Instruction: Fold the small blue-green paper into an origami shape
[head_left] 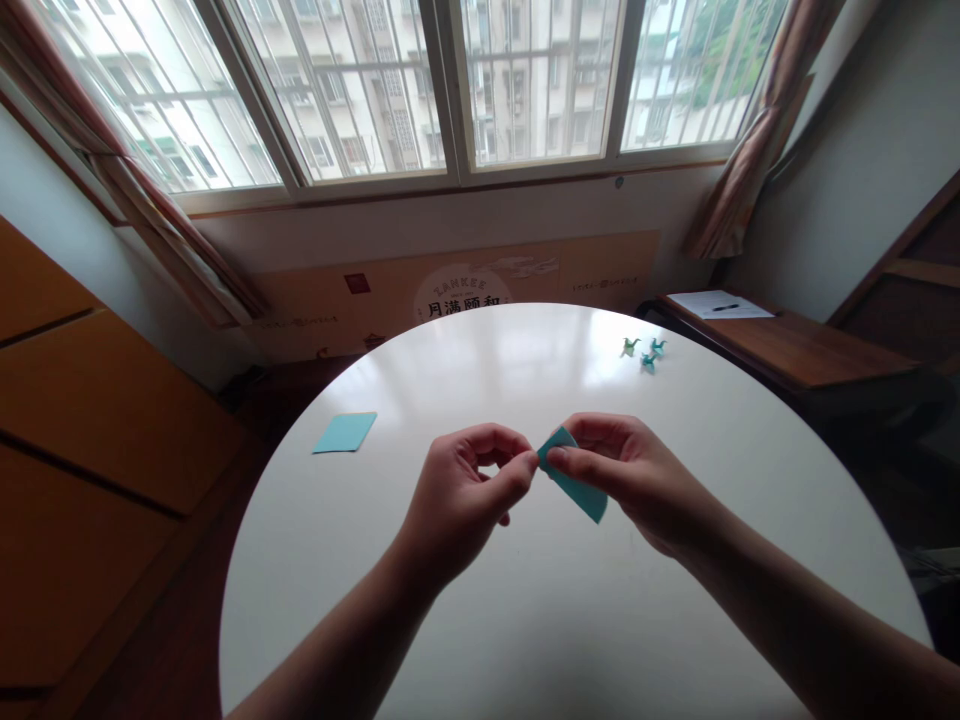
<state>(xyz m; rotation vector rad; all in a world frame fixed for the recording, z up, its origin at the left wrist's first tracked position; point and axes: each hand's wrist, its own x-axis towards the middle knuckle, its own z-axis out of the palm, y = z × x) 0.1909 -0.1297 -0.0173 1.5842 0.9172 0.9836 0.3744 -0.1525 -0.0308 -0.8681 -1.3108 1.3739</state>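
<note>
Above the middle of the white round table (525,620), a piece of folded teal paper (583,492) is held between both hands. My right hand (637,470) is closed on it, with the thumb lying across its upper part. My left hand (476,490) pinches the paper's left corner between thumb and forefinger. The paper hangs tilted, its wider end pointing down to the right. Some of it is hidden behind the right thumb and fingers. A flat stack of teal square paper (346,433) lies on the table to the left of my left hand.
Three small folded paper cranes, among them a greenish crane (630,346), stand near the table's far right edge. A brown wooden desk (817,345) beyond holds white paper (709,304) and a pen (726,308). Barred windows (360,90) and curtains (739,190) are behind.
</note>
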